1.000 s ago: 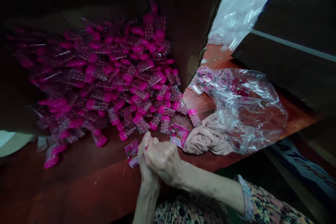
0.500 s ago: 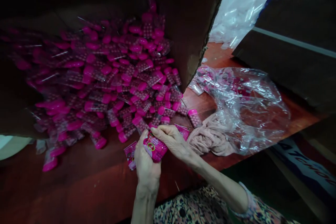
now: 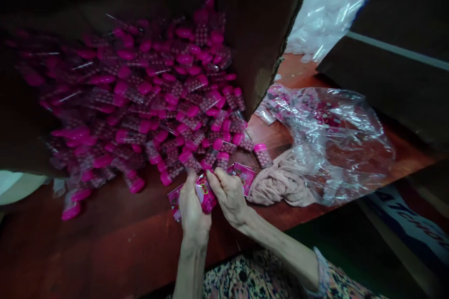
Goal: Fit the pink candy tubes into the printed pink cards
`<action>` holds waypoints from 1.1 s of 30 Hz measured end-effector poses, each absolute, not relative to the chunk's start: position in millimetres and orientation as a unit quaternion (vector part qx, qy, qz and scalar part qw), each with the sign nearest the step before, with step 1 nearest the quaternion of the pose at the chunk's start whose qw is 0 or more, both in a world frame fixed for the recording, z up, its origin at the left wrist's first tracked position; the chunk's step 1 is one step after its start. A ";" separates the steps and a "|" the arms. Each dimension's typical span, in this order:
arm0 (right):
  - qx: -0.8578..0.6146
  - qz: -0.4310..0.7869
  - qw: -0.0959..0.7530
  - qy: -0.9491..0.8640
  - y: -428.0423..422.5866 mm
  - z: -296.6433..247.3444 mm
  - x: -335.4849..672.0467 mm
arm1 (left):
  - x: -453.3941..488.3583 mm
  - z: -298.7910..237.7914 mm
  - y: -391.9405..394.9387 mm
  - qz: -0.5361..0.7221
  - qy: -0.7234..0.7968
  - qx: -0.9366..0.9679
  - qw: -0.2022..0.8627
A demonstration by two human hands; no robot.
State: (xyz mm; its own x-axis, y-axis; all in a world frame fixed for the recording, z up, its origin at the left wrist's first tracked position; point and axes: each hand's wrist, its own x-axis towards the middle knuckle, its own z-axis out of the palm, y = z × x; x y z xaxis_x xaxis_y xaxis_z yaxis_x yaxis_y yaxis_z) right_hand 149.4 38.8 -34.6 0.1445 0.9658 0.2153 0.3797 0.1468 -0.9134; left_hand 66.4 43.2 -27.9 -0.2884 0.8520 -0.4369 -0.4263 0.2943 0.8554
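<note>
Between my two hands is a small pink printed packet point(image 3: 206, 195). My left hand point(image 3: 193, 208) is closed around its left side, thumb on top. My right hand point(image 3: 229, 194) pinches the packet's upper right edge, its fingers curled. More flat pink printed packets point(image 3: 244, 176) lie on the table beside my right hand, and another pink packet point(image 3: 174, 200) shows at the left of my left hand. Just beyond my hands spreads a big heap of small clear bottles point(image 3: 189, 124) with bright pink caps and round beads inside. One such bottle point(image 3: 262, 155) lies apart, near a beige cloth.
The heap spills from a dark cardboard box point(image 3: 261, 56). Right of my hands lie the crumpled beige cloth point(image 3: 280, 182) and a clear plastic bag point(image 3: 343, 149) with pink packets. A pale round container point(image 3: 19, 187) stands at the left on the reddish table point(image 3: 115, 247).
My right hand has closed into a tighter pinch at the packet's upper edge, and more of the packet is covered. The whole view has shifted slightly.
</note>
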 end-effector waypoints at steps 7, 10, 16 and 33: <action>-0.638 0.251 0.552 -0.474 35.1 -38.0 161.0 | 67.5 -17.6 15.0 0.512 0.420 0.147 0.735; -0.645 0.240 0.557 -0.465 29.7 -44.8 156.6 | 80.4 -19.8 8.4 0.541 0.468 0.151 0.683; -0.623 0.296 0.527 -0.496 10.4 -49.2 162.4 | 78.9 -29.1 16.5 0.566 0.511 0.144 0.631; -0.627 0.217 0.418 -0.621 30.8 -27.7 174.6 | 66.5 -24.1 13.5 0.511 0.503 0.240 0.654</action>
